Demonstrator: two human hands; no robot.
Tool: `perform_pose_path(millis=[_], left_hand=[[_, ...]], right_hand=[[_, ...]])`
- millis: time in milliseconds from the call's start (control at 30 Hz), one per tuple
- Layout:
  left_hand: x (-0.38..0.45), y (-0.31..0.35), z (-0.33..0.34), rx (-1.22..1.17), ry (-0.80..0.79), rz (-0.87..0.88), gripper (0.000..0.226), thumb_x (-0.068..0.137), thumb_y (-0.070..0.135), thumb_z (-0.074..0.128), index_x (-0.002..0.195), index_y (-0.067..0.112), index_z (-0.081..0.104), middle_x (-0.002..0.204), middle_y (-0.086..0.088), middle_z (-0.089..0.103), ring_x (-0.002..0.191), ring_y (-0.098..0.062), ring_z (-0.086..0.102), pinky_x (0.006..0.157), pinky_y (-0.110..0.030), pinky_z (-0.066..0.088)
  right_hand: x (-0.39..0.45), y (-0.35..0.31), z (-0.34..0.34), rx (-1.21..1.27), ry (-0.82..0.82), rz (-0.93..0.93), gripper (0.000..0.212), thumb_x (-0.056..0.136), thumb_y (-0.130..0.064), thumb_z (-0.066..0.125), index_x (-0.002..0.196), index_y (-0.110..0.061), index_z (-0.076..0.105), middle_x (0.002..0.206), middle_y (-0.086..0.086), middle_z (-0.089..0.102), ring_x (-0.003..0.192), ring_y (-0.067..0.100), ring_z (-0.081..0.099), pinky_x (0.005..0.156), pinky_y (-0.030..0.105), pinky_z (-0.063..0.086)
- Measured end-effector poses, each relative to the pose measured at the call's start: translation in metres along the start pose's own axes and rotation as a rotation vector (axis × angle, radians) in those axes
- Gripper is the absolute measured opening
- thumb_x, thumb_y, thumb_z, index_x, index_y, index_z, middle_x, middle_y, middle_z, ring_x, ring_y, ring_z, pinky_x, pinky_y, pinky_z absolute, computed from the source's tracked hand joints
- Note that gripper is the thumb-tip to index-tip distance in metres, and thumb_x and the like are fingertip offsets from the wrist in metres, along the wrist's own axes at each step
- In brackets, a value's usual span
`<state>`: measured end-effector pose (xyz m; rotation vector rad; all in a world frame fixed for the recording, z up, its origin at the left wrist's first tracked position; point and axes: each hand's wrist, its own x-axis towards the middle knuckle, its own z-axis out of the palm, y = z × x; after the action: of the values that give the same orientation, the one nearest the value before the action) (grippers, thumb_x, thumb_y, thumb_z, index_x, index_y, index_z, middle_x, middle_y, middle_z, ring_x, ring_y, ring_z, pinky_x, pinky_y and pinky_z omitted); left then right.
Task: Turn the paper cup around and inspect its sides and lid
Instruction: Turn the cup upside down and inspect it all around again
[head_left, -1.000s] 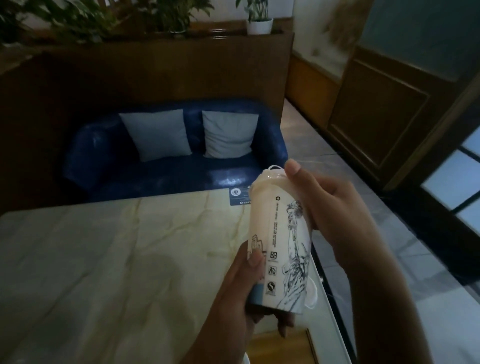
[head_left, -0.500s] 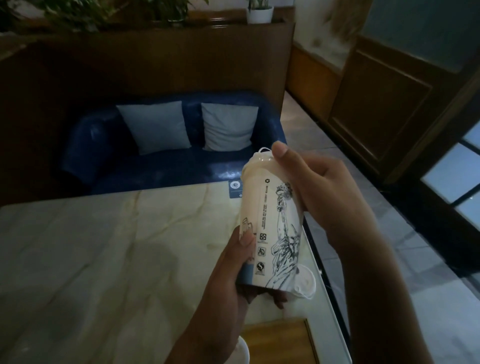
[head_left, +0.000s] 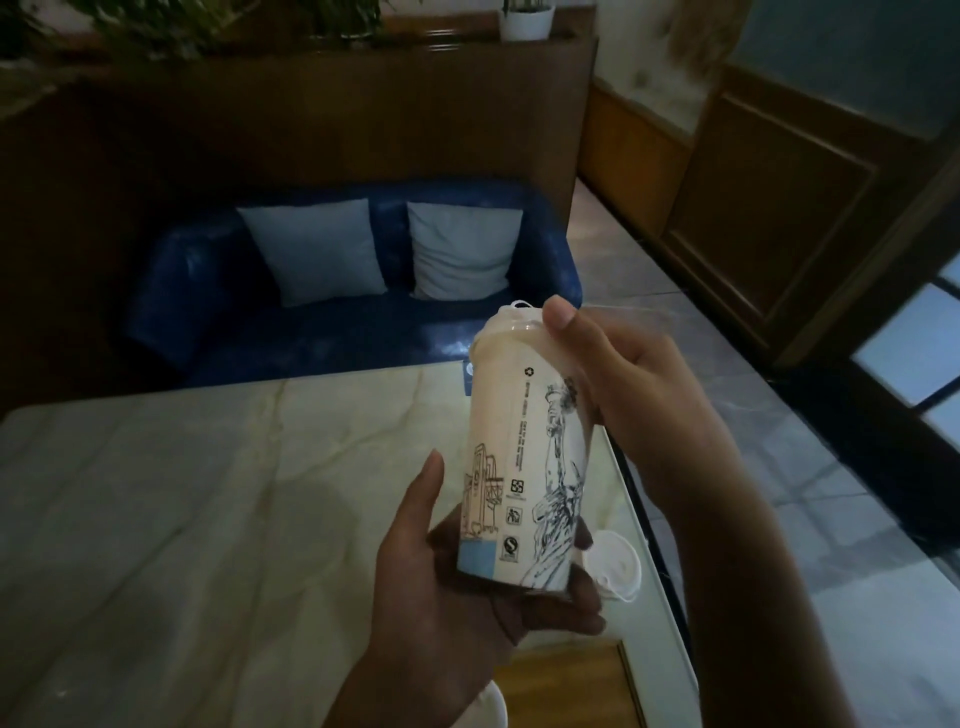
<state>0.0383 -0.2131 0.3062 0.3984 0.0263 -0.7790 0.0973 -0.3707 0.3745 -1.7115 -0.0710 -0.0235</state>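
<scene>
A tall white paper cup (head_left: 524, 447) with blue line drawings and printed symbols is held above the marble table, tilted slightly with its top away from me. Its white lid (head_left: 511, 312) sits on the far end. My left hand (head_left: 457, 582) cups the cup's bottom, the thumb lifted off its side. My right hand (head_left: 623, 379) grips the upper part, with the thumb resting by the lid's rim. The cup's far side is hidden.
The pale marble table (head_left: 182, 519) spreads out below and to the left; its right edge runs just under the cup. A second white lid (head_left: 615, 566) lies on the table near that edge. Beyond stands a blue sofa (head_left: 208, 312) with two cushions.
The cup has stayed in both hands and turned slightly, showing more of the left drawing. My left thumb has come off the cup's side. The view has shifted a little.
</scene>
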Motion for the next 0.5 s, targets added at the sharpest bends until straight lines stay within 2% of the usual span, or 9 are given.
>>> perform_pose_path(millis=[67,167,267,367,500], left_hand=[[0.0011,-0.0001,-0.0027,-0.058,-0.099,-0.068,0.082,0.091,0.064,0.033,0.137,-0.003,0.043,0.109,-0.031,0.060,0.085,-0.041,0.062,0.078,-0.049,0.054],[0.0017,-0.0007,-0.0036,-0.077,-0.152,-0.113,0.082,0.092,0.067,0.026,0.141,0.002,0.039,0.111,-0.028,0.058,0.088,-0.039,0.062,0.082,-0.048,0.052],[0.0029,-0.0010,-0.0032,-0.070,-0.180,-0.121,0.081,0.092,0.065,0.025,0.144,0.003,0.031,0.109,-0.027,0.059,0.087,-0.038,0.063,0.082,-0.048,0.052],[0.0041,-0.0015,-0.0008,-0.049,-0.200,-0.142,0.077,0.095,0.059,0.023,0.143,-0.001,0.033,0.108,-0.026,0.061,0.086,-0.036,0.064,0.081,-0.047,0.052],[0.0054,-0.0025,0.0026,-0.030,-0.222,-0.146,0.069,0.095,0.049,0.034,0.141,-0.002,0.038,0.106,-0.024,0.063,0.085,-0.035,0.065,0.079,-0.046,0.054]], right_hand=[[0.0002,0.0009,0.0009,0.031,-0.004,-0.004,0.046,0.089,-0.064,0.057,0.081,-0.021,0.068,0.065,-0.004,0.071,0.056,0.003,0.068,0.056,0.017,0.049],[0.0010,0.0021,0.0016,0.074,-0.007,0.001,0.051,0.086,-0.066,0.056,0.089,-0.017,0.071,0.071,0.000,0.073,0.062,0.008,0.070,0.062,0.022,0.053],[0.0002,0.0025,0.0004,0.105,0.005,0.006,0.051,0.081,-0.069,0.055,0.088,-0.021,0.073,0.072,0.001,0.074,0.063,0.010,0.071,0.062,0.023,0.055],[-0.0015,0.0022,-0.0010,0.135,-0.007,0.002,0.050,0.081,-0.070,0.055,0.085,-0.023,0.073,0.069,-0.001,0.073,0.062,0.010,0.070,0.059,0.019,0.056],[-0.0025,0.0041,-0.0026,0.171,-0.037,0.000,0.054,0.084,-0.072,0.054,0.087,-0.022,0.074,0.074,0.002,0.072,0.067,0.019,0.068,0.063,0.028,0.054]])
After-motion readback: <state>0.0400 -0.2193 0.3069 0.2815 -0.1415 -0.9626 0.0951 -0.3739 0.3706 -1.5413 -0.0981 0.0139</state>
